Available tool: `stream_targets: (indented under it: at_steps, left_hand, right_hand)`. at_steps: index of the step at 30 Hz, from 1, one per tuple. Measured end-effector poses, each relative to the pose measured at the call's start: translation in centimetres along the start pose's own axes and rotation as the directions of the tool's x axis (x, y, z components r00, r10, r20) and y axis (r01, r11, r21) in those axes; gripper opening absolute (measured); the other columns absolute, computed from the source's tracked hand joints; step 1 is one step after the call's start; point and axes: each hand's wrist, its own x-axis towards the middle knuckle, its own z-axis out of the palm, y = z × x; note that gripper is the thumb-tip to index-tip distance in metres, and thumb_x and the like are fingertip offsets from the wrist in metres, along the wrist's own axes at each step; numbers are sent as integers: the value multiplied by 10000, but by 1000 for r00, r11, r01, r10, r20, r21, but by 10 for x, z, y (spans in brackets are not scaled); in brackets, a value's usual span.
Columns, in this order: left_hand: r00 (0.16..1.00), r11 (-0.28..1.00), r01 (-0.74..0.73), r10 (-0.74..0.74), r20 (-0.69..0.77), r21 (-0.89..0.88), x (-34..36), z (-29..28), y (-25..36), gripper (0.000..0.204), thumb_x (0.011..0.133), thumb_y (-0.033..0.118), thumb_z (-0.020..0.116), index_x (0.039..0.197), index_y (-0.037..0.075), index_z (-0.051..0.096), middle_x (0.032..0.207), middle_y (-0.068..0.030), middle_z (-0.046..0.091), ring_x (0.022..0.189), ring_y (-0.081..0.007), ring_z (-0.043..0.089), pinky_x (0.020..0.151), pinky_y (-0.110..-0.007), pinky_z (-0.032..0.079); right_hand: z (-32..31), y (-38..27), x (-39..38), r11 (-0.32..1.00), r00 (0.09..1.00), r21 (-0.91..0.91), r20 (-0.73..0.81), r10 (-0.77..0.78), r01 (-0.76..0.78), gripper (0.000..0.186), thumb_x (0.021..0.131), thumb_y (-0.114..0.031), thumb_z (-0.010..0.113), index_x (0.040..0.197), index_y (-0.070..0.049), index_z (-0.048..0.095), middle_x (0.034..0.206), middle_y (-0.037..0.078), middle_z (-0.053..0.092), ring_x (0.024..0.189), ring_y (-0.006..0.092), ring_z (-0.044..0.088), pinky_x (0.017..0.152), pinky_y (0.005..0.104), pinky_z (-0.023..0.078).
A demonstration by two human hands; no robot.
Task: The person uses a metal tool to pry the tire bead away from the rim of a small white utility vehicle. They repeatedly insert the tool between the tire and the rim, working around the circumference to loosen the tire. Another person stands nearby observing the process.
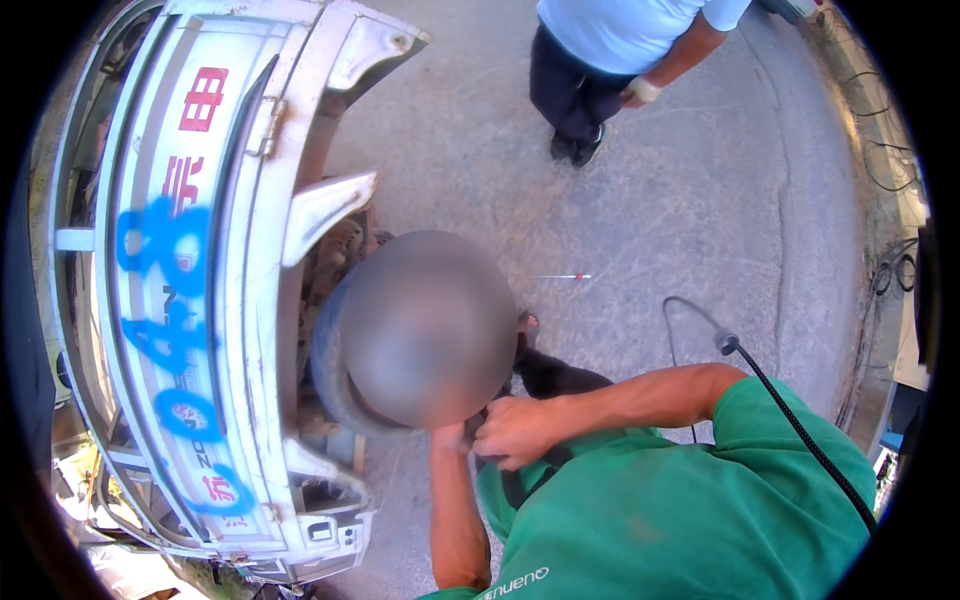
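Note:
My right hand [515,432] is closed, its fingers curled inward close to my waist. Whatever it may grip is hidden. Just beside it, my left hand [451,437] reaches up, its fingers lost behind a round grey blurred patch [430,330]. A dark strap [535,478] lies across the front of my green shirt [660,510], right below the right hand. The blurred patch covers most of a dark round thing that looks like a wheel [330,345], next to a white vehicle panel [170,300].
The panel, with blue paint marks, takes up the left side, with white brackets [325,212] jutting toward me. A person [625,40] in a light shirt stands at the top. A thin rod [560,276] lies on the concrete. A black cord [800,430] crosses my right shoulder.

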Motion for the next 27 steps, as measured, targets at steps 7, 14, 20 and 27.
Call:
stream_targets:
  at_steps: [7,14,20,27]
  left_hand:
    - [976,952,-177,137,167,249,-23,-3,10,603,808,-4,574,1403,-72,502,1355,-187,602,1221,-261,611,1064,-384,474]
    - [945,919,-317,285,157,236,-74,19,30,660,759,51,615,1396,-89,516,1310,-208,628,1191,-295,644,1056,-409,502]
    - [940,925,-335,314,136,177,-124,3,41,690,753,120,653,1389,-103,506,1307,-242,616,1192,-333,636,1074,-440,490]
    - [916,901,-396,375,142,176,-229,-33,57,737,743,154,687,1407,-96,486,1300,-240,603,1203,-335,620,1075,-425,483]
  right_hand:
    - [-63,-21,-27,843,964,538,-234,127,19,185,852,-199,739,895,-29,680,851,137,704,790,317,692,709,433,535]
    - [-92,-20,-28,965,792,249,-604,91,79,461,841,-283,701,1182,20,637,1087,209,689,1010,375,671,905,460,519]
    - [-68,-47,-17,953,935,302,-328,137,-33,590,857,-434,669,1192,51,646,1093,265,698,1000,422,673,873,475,523]
    - [-22,-120,29,935,972,353,-209,106,-26,581,828,-472,724,1044,65,688,880,231,704,812,322,695,729,420,525]
